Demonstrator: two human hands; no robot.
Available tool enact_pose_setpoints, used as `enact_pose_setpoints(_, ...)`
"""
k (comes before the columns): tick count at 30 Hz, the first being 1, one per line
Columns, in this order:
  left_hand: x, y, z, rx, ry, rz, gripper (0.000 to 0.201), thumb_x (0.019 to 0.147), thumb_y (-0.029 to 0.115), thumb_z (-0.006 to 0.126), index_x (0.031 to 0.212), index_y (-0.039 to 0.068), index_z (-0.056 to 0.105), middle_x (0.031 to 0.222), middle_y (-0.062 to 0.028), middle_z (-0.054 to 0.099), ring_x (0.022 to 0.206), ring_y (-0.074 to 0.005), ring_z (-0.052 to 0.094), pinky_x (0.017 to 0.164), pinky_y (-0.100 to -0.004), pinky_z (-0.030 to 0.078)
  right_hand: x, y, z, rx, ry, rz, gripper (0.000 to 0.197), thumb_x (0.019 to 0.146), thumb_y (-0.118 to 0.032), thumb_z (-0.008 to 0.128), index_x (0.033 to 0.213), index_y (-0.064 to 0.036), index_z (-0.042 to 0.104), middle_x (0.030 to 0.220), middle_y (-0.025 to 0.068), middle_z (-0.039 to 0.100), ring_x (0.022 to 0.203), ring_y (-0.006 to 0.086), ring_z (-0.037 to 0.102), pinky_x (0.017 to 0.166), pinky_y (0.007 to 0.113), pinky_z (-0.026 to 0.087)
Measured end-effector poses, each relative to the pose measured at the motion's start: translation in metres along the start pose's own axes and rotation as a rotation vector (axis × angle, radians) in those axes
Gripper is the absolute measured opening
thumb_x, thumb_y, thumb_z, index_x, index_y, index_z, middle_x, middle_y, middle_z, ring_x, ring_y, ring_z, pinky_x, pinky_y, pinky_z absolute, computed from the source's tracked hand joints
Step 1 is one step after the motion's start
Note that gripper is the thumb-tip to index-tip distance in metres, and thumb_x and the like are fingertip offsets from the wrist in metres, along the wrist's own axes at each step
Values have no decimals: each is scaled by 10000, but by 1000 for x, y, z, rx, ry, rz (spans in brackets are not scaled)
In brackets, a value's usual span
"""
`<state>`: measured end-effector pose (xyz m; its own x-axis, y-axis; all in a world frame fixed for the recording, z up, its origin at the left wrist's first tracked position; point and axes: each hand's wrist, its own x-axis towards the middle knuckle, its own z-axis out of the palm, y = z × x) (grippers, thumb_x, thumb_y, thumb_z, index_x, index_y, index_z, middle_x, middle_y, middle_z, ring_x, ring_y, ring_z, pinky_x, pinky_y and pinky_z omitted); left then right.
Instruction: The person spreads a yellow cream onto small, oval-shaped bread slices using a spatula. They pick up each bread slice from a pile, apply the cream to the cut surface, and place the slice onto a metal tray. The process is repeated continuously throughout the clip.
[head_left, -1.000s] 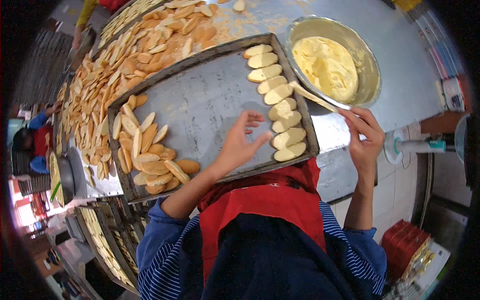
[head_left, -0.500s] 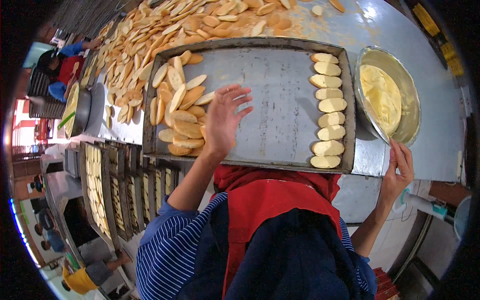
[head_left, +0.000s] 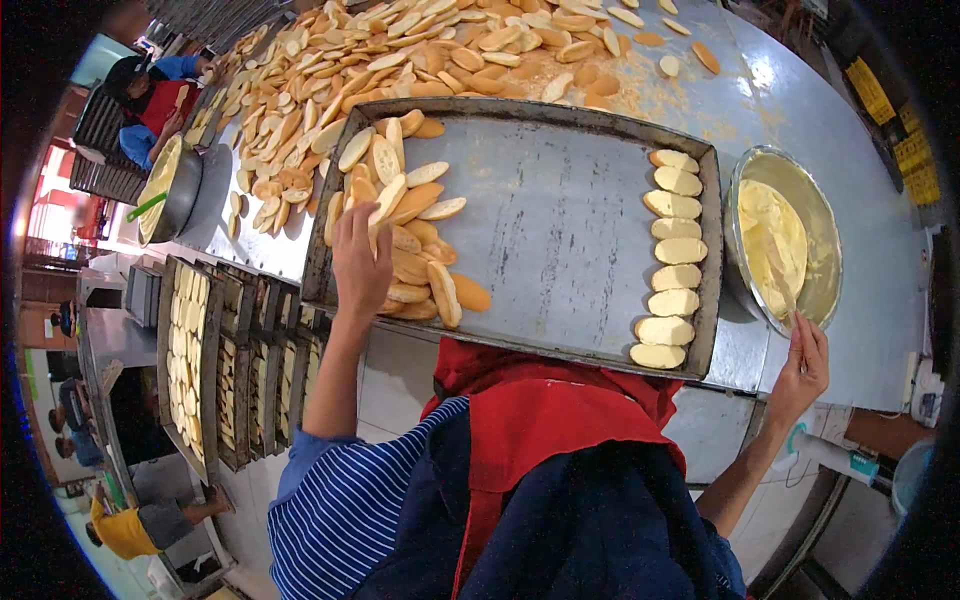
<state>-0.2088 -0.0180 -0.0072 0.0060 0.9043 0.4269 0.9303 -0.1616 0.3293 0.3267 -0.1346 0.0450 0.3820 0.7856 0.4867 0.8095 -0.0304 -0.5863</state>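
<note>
My left hand [head_left: 362, 268] had swung over from the middle of the tray [head_left: 520, 220] to the loose bread slices [head_left: 410, 268] bunched at its left end; its fingers were bent down among them, though I could not tell whether they had closed on one. Over at the right end, the row of pale-topped slices [head_left: 679, 251] stood as it had a second earlier, none added. My right hand [head_left: 803, 370], farther right, had drawn back from the tray's edge and pinched the spatula [head_left: 782, 287] narrowly by its end, the blade now in the cream [head_left: 758, 213] in the bowl [head_left: 826, 245]. As I judged it, I was between slices, supplied on both sides. As for room, the raised rim fenced my left fingers in, with the big heap [head_left: 480, 50] just past its far side; bare metal lay wide between bunch and row; the near rim ran close to my apron [head_left: 570, 430]; and the bowl sat just beside the right rim, with bare table [head_left: 868, 290] beyond it.
</note>
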Motion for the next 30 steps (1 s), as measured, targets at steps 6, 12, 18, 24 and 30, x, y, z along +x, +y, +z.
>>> enact_pose_setpoints(6, 49, -45, 28, 254, -251, -134, 300, 853, 255, 656, 1028, 13, 637, 950, -210, 658, 856, -411, 617, 760, -482, 497, 24, 6, -6, -115, -12, 147, 256, 931, -18, 560, 1148, -53, 693, 1014, 90, 652, 914, 174, 614, 799, 281, 482)
enact_pose_setpoints(12, 61, -38, 38, 101, -192, 4, 320, 790, 168, 722, 1022, 7, 571, 923, -207, 637, 891, -412, 604, 773, -474, 482, 40, 21, -23, -460, -82, 103, 240, 855, -51, 576, 1055, -67, 708, 944, 136, 644, 865, 324, 631, 740, 376, 492)
enact_pose_setpoints(18, 73, 40, 43, -414, -171, -225, 280, 916, 137, 606, 1081, 2, 424, 940, -172, 578, 843, -278, 609, 715, -378, 485, 72, 27, 14, -510, -228, -27, 238, 761, -35, 592, 913, -130, 750, 869, 127, 673, 804, 343, 653, 696, 451, 505)
enact_pose_setpoints(24, 55, 94, 48, -1100, -333, -484, 276, 985, 258, 494, 1155, 65, 393, 956, -82, 570, 726, -111, 531, 628, -248, 442, 76, 27, 30, -419, -482, 30, 190, 721, -96, 650, 863, -122, 774, 745, 164, 683, 713, 345, 663, 687, 436, 521)
enact_pose_setpoints(30, 44, 107, 54, -1581, -394, -662, 403, 1016, 383, 403, 1245, 58, 474, 1039, -91, 603, 774, -128, 551, 641, -242, 444, 87, 40, 6, -81, -589, 277, 176, 798, -103, 664, 939, -76, 766, 802, 143, 722, 665, 228, 662, 657, 358, 509)
